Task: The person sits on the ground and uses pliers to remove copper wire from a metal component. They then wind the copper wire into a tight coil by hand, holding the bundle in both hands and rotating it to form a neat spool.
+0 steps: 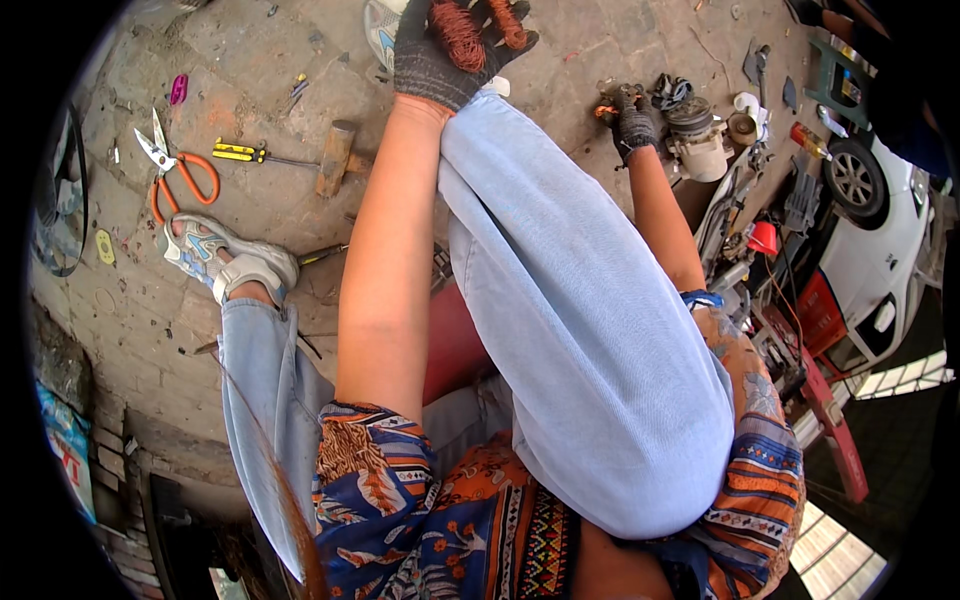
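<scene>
My left hand (pixel 435 65), in a dark grey knit glove, is at the top edge beyond my raised knee. Its fingers curl round a reddish-brown bundle of copper wire (pixel 458 35). A second, smaller copper wire piece (pixel 508 22) lies by the fingertips; the frame's edge cuts off part of the hand. To the right, my gloved right hand (pixel 634 125) reaches low over the ground. Its fingers close on a small tangle with orange-copper bits (pixel 604 108), partly hidden by the glove. Just right of that hand stands a grey metal machine part with a round pulley (pixel 693 135).
Orange-handled shears (pixel 185 170), a yellow screwdriver (pixel 240 152) and a wooden-handled hammer (pixel 337 158) lie on the dusty floor to the left. Metal parts (pixel 735 205) are heaped at right, before a white toy-sized-looking car (pixel 880 260). My shoe (pixel 225 255) is near the shears.
</scene>
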{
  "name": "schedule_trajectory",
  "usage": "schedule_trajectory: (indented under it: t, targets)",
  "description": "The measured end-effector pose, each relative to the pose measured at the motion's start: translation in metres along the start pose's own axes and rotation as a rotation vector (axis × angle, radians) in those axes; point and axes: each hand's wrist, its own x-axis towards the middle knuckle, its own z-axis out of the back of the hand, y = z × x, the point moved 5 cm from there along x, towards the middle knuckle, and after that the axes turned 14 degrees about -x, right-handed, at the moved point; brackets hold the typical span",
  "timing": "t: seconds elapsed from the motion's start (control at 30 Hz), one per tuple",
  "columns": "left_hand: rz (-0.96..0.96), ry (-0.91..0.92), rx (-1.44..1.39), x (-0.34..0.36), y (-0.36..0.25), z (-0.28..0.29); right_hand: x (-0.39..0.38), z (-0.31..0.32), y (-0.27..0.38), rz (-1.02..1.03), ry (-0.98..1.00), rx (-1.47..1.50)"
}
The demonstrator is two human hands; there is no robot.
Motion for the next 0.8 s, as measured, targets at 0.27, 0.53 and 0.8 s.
schedule_trajectory:
  t: [0.27, 0.53, 0.8]
  targets:
    - [0.015, -0.012, -0.001, 0.003, 0.003, -0.001, 0.022, 0.003, -0.031, 0.168, -0.043, 0.053]
    - [0.015, -0.011, -0.006, 0.003, 0.003, -0.001, 0.019, 0.0, -0.005, -0.12, -0.033, -0.464]
    - [0.02, 0.012, 0.0, 0.004, 0.002, 0.001, 0.009, -0.011, 0.042, -0.268, -0.086, -0.909]
